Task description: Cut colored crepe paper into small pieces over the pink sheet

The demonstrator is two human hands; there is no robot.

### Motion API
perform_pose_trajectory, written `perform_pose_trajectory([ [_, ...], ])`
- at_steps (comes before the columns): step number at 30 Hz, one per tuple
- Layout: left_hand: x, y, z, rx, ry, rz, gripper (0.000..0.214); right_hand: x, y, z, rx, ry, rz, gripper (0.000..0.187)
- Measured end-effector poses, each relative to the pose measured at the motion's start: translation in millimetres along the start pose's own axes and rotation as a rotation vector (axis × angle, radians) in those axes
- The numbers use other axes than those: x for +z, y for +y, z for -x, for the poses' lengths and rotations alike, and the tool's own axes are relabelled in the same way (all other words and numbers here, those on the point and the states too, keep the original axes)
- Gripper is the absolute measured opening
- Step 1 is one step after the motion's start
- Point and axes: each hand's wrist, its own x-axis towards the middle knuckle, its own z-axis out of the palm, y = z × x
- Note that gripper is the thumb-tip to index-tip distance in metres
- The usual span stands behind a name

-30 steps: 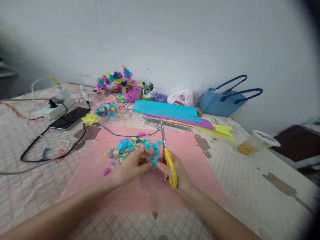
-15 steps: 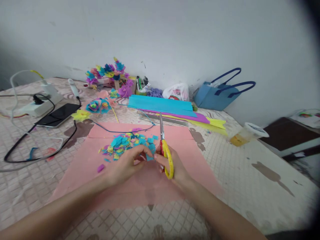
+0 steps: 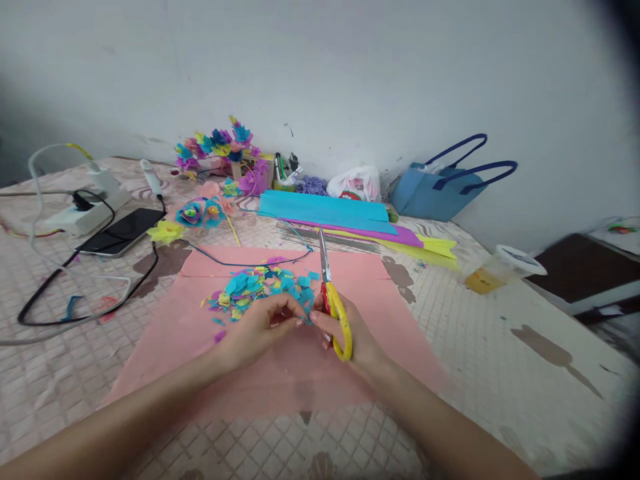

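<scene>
My left hand is closed, thumb and forefinger pinched at a small piece of blue crepe paper. Around the handles of a pair of scissors, yellow and red, my right hand is wrapped, with the metal blades pointing away from me. Its thumb and fingertips come close to the blue piece; whether they touch it I cannot tell. Just beyond my left hand lies a pile of cut paper bits in blue, yellow, pink and purple. Both hands are above a pink paper sheet.
Folded blue crepe paper lies behind the sheet, over purple and yellow strips. Paper flowers, a phone and a power strip with cables are at left. A plastic cup and a blue bag stand at right.
The view has shifted slightly, moving the scene a little to the right. My fingertips have closed in around the blue piece, and less of it shows. The scissors remain in my right hand.
</scene>
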Motion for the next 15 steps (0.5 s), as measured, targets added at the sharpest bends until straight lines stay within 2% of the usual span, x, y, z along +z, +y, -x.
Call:
perform_pose_trajectory([
  [15,1.8,-6.8,-5.8,-0.126,0.000,0.212,0.024,-1.3,8.2,-2.9,0.015,0.024,0.015,0.033],
])
